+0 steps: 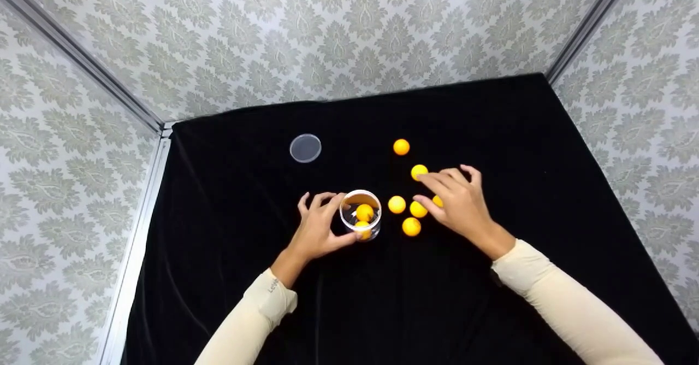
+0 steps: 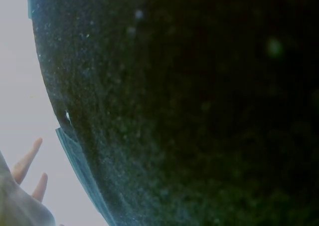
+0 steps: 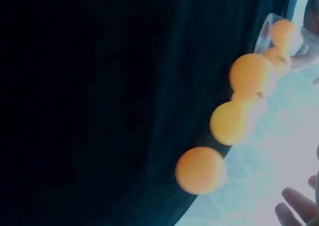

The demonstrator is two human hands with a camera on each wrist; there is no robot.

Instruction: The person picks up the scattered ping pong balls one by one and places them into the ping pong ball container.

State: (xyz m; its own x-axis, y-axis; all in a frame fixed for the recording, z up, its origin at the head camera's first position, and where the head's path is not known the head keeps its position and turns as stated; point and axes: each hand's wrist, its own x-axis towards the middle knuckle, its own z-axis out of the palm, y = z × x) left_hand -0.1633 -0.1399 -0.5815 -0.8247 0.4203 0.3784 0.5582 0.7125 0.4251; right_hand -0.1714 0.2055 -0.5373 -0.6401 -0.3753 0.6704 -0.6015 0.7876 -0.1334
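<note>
While left hand grips cup, right hand spread

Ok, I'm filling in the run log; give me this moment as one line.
left hand: grips clear cup | cup: two orange balls inside | right hand: over loose balls | lid: apart

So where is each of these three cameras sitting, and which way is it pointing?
Head: worn on the head, looking down at the black cloth, both hands and sleeves; the left hand holds a clear cup, the right hand reaches among orange balls.
Left wrist: low against the cloth; only fingertips show.
Right wrist: low across the cloth at the balls; fingertips at the corner.
Head and right wrist share the balls and cup.
</note>
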